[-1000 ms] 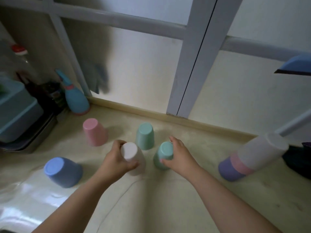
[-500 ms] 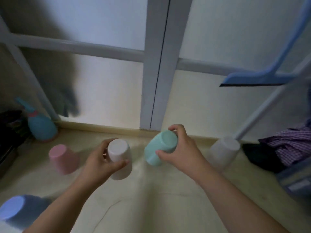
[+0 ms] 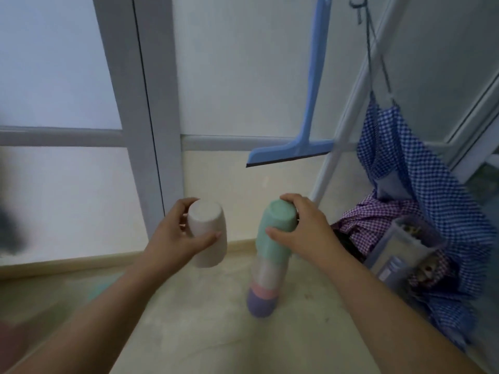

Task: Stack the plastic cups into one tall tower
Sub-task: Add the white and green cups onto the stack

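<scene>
A tower of upturned cups (image 3: 263,287) stands on the floor: purple at the bottom, pink above it, then a pale white one. My right hand (image 3: 302,230) grips a green cup (image 3: 274,233) that sits mouth down over the top of this tower. My left hand (image 3: 175,233) holds a white cup (image 3: 208,233) upside down in the air, to the left of the tower and apart from it. A blurred teal shape (image 3: 104,287) shows low on the left, partly behind my left forearm.
A blue squeegee (image 3: 291,153) hangs against the wall above the tower. To the right hang blue checked cloth (image 3: 421,184), purple checked cloth (image 3: 378,225) and a clear plastic container (image 3: 399,249). A grey door frame (image 3: 151,157) rises behind my left hand.
The view swung right toward the tower. My right hand carried the green cup from the floor onto the tower's top. My left hand lifted the white cup and moved it right too.
</scene>
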Demonstrator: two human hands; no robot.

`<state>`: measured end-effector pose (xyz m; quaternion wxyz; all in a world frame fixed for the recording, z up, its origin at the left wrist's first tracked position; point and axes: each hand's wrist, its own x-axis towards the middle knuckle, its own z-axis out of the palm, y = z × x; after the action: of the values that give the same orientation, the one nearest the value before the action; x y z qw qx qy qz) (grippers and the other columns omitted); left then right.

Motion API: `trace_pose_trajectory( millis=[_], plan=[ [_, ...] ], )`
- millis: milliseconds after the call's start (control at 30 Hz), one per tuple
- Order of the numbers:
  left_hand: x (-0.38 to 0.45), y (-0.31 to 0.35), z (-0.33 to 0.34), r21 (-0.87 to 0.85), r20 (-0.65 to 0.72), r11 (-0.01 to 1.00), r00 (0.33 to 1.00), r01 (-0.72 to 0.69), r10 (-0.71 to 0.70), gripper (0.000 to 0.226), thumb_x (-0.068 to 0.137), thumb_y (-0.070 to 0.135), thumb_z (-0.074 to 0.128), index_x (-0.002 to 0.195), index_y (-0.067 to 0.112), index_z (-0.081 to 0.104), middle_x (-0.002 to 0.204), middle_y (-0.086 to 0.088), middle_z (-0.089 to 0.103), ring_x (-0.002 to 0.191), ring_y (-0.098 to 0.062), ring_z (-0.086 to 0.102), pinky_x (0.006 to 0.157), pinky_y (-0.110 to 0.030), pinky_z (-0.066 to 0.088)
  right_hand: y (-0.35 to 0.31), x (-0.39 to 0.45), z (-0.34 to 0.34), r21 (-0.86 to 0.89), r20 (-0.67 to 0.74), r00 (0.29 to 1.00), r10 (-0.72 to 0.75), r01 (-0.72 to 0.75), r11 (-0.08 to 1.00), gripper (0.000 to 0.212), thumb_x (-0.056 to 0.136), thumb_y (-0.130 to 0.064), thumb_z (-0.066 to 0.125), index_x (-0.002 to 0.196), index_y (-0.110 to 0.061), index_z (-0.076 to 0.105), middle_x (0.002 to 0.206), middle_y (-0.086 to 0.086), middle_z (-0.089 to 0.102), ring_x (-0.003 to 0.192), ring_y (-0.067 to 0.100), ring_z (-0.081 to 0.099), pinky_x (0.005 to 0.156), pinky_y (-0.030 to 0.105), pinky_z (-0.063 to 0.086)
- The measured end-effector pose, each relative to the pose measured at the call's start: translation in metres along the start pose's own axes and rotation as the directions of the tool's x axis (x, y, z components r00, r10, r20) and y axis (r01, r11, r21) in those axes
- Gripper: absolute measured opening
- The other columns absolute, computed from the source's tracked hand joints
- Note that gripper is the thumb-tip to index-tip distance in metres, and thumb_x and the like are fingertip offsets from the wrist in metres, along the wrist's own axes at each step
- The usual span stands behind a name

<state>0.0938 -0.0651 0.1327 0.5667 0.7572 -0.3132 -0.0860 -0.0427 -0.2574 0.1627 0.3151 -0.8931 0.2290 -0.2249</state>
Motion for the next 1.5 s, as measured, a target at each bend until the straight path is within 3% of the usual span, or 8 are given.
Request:
trace_pose_trajectory(
  millis=[200,300,467,633,800,1100,1300,1500],
  plan=[
    [0.005,0.002,0.004,0.018,0.017,1.000,1.000,0.021,-0.022,0.057,0.062,0.031,0.079,0.111,0.035,0.050,0.106,0.010,0.058,0.093,-0.008,0.055,0.076,-0.030,0.046,0.032,-0.005,0.029,0.008,0.095,0.995,0.039,-0.040,0.999,0.066,0.065,-0.030,0.075,0.122,-0.023,0.043,0.118,-0.002,0.048,0.108,0.013,0.048,0.086,0.017,0.034],
    [0.013,0.015,0.009,-0.020,0.028,1.000,1.000,0.010,-0.009,0.055,0.063,0.029,0.077,0.111,0.033,0.051,0.103,0.016,0.058,0.093,-0.007,0.055,0.071,-0.025,0.047,0.035,-0.004,0.030,0.032,0.102,0.994,0.049,-0.053,0.998,0.070,0.066,-0.030,0.075,0.126,-0.024,0.040,0.123,-0.001,0.047,0.110,0.014,0.047,0.092,0.023,0.037],
    [0.037,0.057,0.027,-0.087,0.068,0.994,0.995,-0.062,0.068,0.054,0.063,0.030,0.077,0.109,0.036,0.050,0.103,0.017,0.058,0.094,-0.009,0.058,0.072,-0.026,0.050,0.034,-0.009,0.014,0.126,0.159,0.982,0.102,-0.123,0.984,0.094,0.064,-0.042,0.076,0.138,-0.037,0.018,0.131,-0.012,0.036,0.119,0.007,0.038,0.094,0.024,0.036],
    [0.053,0.095,0.055,-0.137,0.132,0.982,0.980,-0.133,0.151,0.051,0.062,0.031,0.077,0.106,0.036,0.052,0.103,0.014,0.059,0.094,-0.013,0.058,0.076,-0.030,0.053,0.029,-0.017,-0.022,0.196,-0.031,0.996,0.083,-0.076,0.978,0.080,0.073,-0.042,0.068,0.138,-0.029,0.023,0.134,-0.007,0.042,0.122,0.008,0.039,0.099,0.027,0.033],
    [0.050,0.076,0.090,-0.075,0.247,0.994,0.964,-0.080,0.096,0.056,0.061,0.036,0.076,0.110,0.034,0.050,0.107,0.011,0.057,0.096,-0.013,0.058,0.079,-0.034,0.054,0.029,-0.033,-0.041,0.213,-0.042,0.990,0.132,-0.121,0.970,0.072,0.076,-0.035,0.066,0.137,-0.029,0.027,0.135,-0.010,0.043,0.125,0.008,0.039,0.104,0.032,0.036],
    [0.028,0.035,0.112,-0.003,0.309,0.999,0.951,-0.032,0.031,0.064,0.064,0.039,0.075,0.119,0.035,0.041,0.117,0.010,0.052,0.107,-0.015,0.053,0.085,-0.030,0.047,0.035,-0.055,-0.043,0.188,-0.024,0.990,0.141,-0.135,0.973,0.065,0.080,-0.034,0.063,0.135,-0.031,0.028,0.138,-0.008,0.041,0.116,0.002,0.037,0.092,0.023,0.035],
    [0.020,0.043,0.067,0.061,0.191,0.994,0.979,-0.086,0.072,0.064,0.071,0.042,0.068,0.127,0.030,0.039,0.122,0.007,0.052,0.109,-0.012,0.052,0.092,-0.030,0.046,-0.005,-0.042,-0.026,0.159,-0.065,0.998,-0.004,0.014,0.987,0.059,0.079,-0.036,0.063,0.130,-0.035,0.034,0.129,-0.014,0.047,0.115,0.003,0.044,0.096,0.027,0.043],
    [-0.012,0.010,-0.031,0.171,-0.007,0.985,1.000,-0.016,0.018,0.048,0.076,0.038,0.064,0.119,0.029,0.045,0.113,0.009,0.056,0.101,-0.006,0.055,0.088,-0.026,0.045,-0.059,-0.025,0.050,0.186,0.082,0.980,-0.182,0.164,0.969,0.055,0.079,-0.036,0.063,0.128,-0.035,0.037,0.121,-0.014,0.050,0.107,0.001,0.048,0.092,0.023,0.042]
  ],
)
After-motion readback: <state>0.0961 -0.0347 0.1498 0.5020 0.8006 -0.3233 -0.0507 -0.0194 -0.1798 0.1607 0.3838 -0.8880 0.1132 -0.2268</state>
